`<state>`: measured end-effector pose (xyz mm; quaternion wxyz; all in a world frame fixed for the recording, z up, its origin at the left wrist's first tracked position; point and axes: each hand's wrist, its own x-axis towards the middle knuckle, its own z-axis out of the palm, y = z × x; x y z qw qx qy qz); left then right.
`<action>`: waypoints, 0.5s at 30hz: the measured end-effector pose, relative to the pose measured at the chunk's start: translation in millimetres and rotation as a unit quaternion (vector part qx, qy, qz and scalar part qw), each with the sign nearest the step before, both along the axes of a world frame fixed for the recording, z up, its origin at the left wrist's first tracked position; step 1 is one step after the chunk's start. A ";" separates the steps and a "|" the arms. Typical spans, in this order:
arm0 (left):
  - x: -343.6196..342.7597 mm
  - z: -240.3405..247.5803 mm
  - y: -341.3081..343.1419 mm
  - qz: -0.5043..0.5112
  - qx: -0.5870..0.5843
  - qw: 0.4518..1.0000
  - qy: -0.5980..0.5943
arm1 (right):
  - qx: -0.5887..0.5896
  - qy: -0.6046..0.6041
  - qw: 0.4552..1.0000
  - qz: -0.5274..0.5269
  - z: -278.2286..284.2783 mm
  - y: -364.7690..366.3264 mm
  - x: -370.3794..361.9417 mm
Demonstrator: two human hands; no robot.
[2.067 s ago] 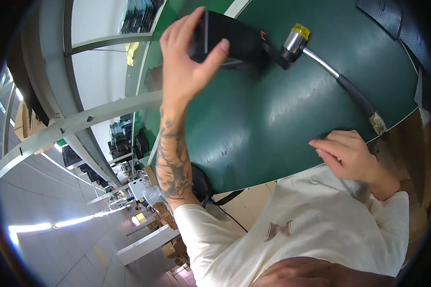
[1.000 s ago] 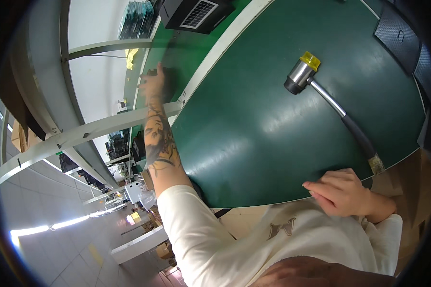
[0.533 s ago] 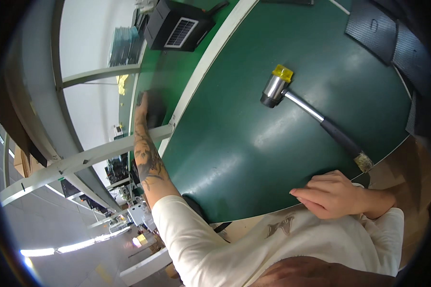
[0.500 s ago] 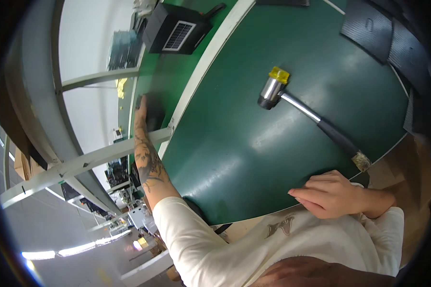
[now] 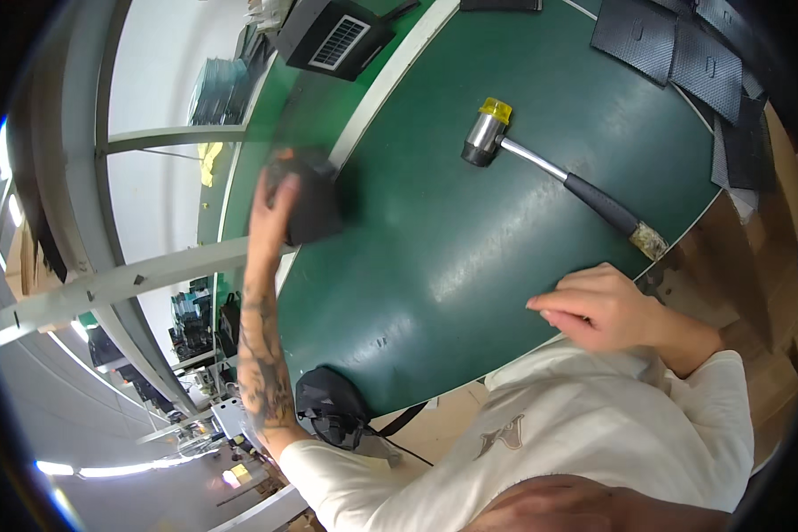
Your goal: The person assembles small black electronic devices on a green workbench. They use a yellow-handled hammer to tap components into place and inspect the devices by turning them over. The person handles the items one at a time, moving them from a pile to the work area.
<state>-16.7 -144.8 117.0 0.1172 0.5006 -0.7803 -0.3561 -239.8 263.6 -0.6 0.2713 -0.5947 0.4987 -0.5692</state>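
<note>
At the left side of the green worktable, my left hand grips a dark boxy object from above. Motion blur hides its details, and it overlaps the white rail. My right hand is loosely curled near the front edge, with nothing visible in its fingers. Beyond it lies a two-faced mallet, with a metal head, a yellow face, a black face and a dark grip; the worn grip end points toward the right edge. My right hand does not touch the mallet.
Several black textured sheets are spread at the far right. Past the rail, a black box with a gridded panel sits on a green strip. A black bag is by the near left edge. A white frame bar crosses the left.
My left hand has come back from beyond the rail toward the table, with the dark boxy object now showing in its grip. My right hand stays curled. The whole view has shifted slightly.
</note>
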 end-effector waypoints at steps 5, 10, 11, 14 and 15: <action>8.9 -5.7 146.4 -0.268 -0.242 0.920 -0.154 | 0.031 -0.042 0.998 -0.023 0.3 1.8 9.0; 10.0 -13.3 194.1 -0.269 -0.277 0.896 -0.219 | 0.081 -0.042 0.995 -0.037 4.3 2.6 13.1; 12.1 -13.8 189.0 -0.248 -0.264 0.905 -0.225 | 0.084 -0.036 0.995 -0.035 5.8 3.5 14.3; 4.7 6.7 181.5 -0.187 -0.199 0.938 -0.211 | 0.092 -0.028 0.995 -0.034 5.2 7.7 12.8; 7.1 8.6 178.0 -0.196 -0.226 0.937 -0.182 | 0.092 -0.032 0.995 -0.030 6.2 7.9 13.0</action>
